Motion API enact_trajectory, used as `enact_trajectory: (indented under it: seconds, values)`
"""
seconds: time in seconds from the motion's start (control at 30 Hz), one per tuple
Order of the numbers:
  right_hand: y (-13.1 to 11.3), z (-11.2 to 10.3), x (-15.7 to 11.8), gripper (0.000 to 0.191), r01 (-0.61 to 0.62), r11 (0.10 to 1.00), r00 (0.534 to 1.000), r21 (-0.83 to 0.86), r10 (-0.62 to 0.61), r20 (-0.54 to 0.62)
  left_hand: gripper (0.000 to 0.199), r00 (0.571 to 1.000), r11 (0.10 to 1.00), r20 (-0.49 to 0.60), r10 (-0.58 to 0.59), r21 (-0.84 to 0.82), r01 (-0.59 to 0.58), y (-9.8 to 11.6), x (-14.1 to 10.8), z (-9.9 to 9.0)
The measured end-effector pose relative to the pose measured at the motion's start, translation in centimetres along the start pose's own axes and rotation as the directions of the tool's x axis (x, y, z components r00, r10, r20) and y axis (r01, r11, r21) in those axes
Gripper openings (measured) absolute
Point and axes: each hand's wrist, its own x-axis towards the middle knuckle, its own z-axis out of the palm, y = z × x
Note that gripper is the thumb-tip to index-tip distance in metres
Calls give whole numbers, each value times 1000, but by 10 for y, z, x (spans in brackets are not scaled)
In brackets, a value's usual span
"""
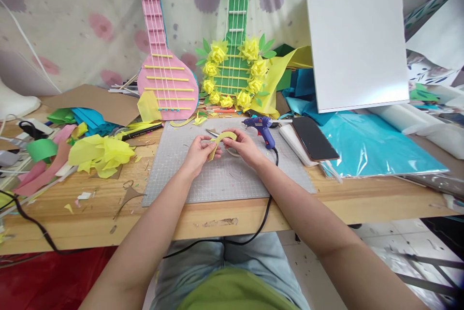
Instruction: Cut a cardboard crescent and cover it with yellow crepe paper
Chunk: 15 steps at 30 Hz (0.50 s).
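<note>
Both hands hold a curved strip of yellow crepe paper [226, 135] above the grey cutting mat [174, 174]. My left hand [198, 154] pinches its lower left end, fingers closed. On the other end, my right hand [243, 144] grips between thumb and fingers. Behind and partly under the hands lie scissors [211, 132], mostly hidden. A blue hot glue gun [264, 128] rests on the mat just right of my right hand, its black cord running down over the table edge.
A pink paper guitar [167, 82] and a green one [234, 70] ringed with yellow paper flowers stand at the back. Crumpled yellow paper [103, 154] lies left. To the right are a phone [314, 138], a wrapped blue sheet pack [377, 148] and a white board [358, 49].
</note>
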Motion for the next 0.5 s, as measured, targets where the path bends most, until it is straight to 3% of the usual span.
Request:
enact_trajectory:
  seconds: [0.1, 0.3, 0.5]
  values:
    - [3, -1, 3, 34, -56, 998, 993, 34, 59, -104, 46, 994, 991, 34, 105, 84, -107, -4, 1, 1]
    - [6, -3, 5, 31, -87, 996, 977, 31, 91, -193, 54, 992, 989, 96, 86, 110, -96, -4, 0, 2]
    - [2, -1, 3, 35, -75, 997, 986, 38, 79, -148, 50, 992, 984, -26, 122, 133, -117, -3, 1, 7]
